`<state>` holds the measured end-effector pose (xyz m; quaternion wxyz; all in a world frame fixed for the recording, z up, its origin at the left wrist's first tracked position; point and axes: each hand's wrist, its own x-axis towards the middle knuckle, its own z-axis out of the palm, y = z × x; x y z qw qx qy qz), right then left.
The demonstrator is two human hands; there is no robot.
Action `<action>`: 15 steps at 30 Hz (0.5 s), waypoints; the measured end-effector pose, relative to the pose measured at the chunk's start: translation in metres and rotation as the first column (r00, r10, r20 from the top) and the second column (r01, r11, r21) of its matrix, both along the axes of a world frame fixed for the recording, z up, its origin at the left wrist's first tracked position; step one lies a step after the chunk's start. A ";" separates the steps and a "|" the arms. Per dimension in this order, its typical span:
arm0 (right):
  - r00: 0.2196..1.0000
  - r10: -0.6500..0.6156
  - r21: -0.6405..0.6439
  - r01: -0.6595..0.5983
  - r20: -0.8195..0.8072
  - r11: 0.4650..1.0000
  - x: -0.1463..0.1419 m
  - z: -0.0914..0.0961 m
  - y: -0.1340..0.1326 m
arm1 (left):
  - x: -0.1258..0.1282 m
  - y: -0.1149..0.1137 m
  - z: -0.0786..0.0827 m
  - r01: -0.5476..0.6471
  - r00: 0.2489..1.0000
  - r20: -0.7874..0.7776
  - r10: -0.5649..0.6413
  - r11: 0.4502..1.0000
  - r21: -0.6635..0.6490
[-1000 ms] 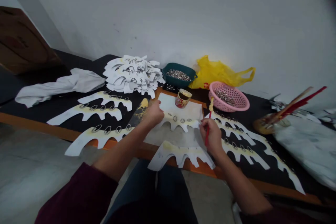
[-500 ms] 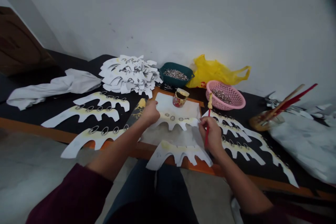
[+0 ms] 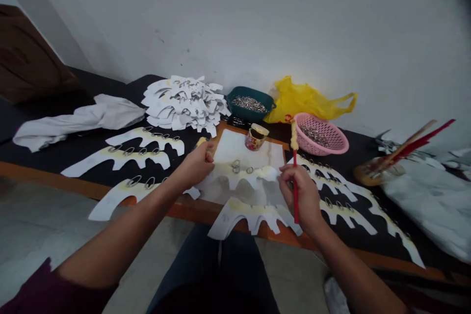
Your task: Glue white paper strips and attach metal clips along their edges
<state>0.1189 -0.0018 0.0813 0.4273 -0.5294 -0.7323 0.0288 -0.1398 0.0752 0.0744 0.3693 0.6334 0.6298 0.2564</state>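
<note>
A white scalloped cut-out piece [image 3: 263,175] with metal rings along its yellow-smeared upper edge is stretched between my hands over a pale sheet [image 3: 230,144]. My left hand [image 3: 196,163] is closed at its left end, where the piece is blurred. My right hand [image 3: 300,194] grips a red-handled glue brush [image 3: 295,191], its tip thick with yellow paste and pointing up. The fingertips of that hand also meet the piece's right end. Nearer me, more white pieces [image 3: 239,216] with yellow smears overlap the table edge. A small tub [image 3: 254,138] with its lid raised stands behind the held piece.
Ringed white pieces lie left [image 3: 121,157] and right [image 3: 346,211]. Behind are a pile of white pieces [image 3: 184,105], a green basket [image 3: 239,112] and a pink basket [image 3: 331,142] of rings, and a yellow bag [image 3: 307,100]. A jar with sticks [image 3: 368,171] stands at right.
My left hand has moved left and slightly toward me. The held piece is now blurred, and its rings look shifted. My right hand still has the brush, now more upright.
</note>
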 end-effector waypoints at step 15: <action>0.989 0.127 0.046 -0.130 0.071 0.990 -0.041 0.029 0.133 | -0.002 0.075 0.009 -0.245 0.966 -0.023 0.258 0.937 0.251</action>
